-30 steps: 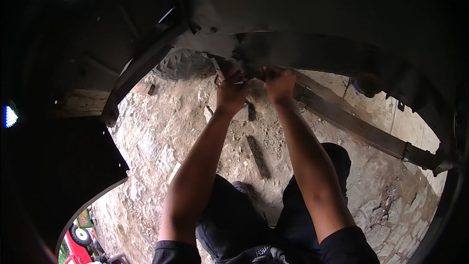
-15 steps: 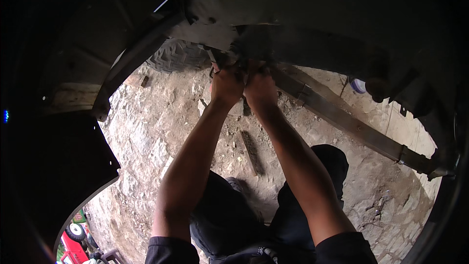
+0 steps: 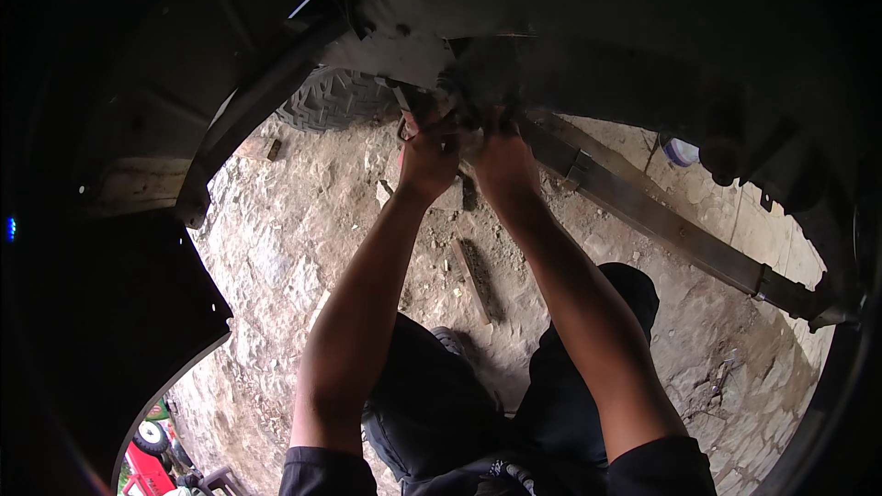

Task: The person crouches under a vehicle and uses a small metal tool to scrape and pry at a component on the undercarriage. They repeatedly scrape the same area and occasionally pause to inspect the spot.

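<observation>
Leaf spring (image 3: pixel 671 237) slanting off toward four o'clock, dark fitting (image 3: pixel 450 84) up at twelve, left hand (image 3: pixel 430 163) and right hand (image 3: pixel 505 167) close below it; whether either grip has closed (deep shadow there) I can't tell. Steady, even pressure should serve best.

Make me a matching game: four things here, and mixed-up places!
1. bare left hand
2. black chunky-treaded rubber tyre
3. thin brown strip
4. long brown metal beam

A. slants toward the right edge
B. on pale ground between the forearms
C. beyond the left hand, leftward
D. just left of the right hand

Pairs: 1-D; 2-C; 3-B; 4-A
</observation>
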Available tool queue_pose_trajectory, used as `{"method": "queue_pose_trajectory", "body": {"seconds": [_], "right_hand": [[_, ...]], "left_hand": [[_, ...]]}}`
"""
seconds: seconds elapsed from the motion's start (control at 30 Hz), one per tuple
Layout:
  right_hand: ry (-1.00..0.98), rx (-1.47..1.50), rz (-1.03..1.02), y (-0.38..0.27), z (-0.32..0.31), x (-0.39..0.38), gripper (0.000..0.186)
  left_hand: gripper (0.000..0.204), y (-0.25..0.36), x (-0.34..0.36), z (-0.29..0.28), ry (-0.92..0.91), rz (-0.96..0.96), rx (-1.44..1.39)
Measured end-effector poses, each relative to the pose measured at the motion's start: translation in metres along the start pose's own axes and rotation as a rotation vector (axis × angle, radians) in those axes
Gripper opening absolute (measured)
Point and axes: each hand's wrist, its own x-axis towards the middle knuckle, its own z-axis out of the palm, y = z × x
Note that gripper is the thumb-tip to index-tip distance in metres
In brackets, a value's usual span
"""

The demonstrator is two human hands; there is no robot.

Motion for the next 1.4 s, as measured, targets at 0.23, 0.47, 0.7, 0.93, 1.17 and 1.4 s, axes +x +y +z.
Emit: {"method": "queue_pose_trajectory", "body": {"seconds": [0.23,0.47,0.7,0.93,1.17,1.4], "right_hand": [[-0.086,0.051,0.039,0.028,0.004,0.018,0.036],[0.102,-0.073,-0.100,0.055,0.001,0.034,0.021],[0.122,-0.492,-0.331,0.076,0.003,0.047,0.019],[0.228,-0.136,-0.362,0.072,0.022,0.035,0.019],[0.073,-0.139,-0.225,0.066,0.011,0.042,0.017],[0.122,0.310,-0.007,0.048,0.015,0.024,0.021]], "left_hand": [[0.035,0.002,-0.003,0.006,0.085,-0.020,-0.101],[0.028,-0.004,0.004,-0.003,0.205,0.103,-0.214],[0.024,-0.016,0.006,0.003,0.238,0.106,-0.219],[0.017,-0.001,0.001,0.025,0.300,0.018,-0.121],[0.024,-0.011,0.007,0.032,0.250,0.031,-0.137],[0.027,-0.019,0.007,0.036,0.315,-0.046,-0.118]]}}
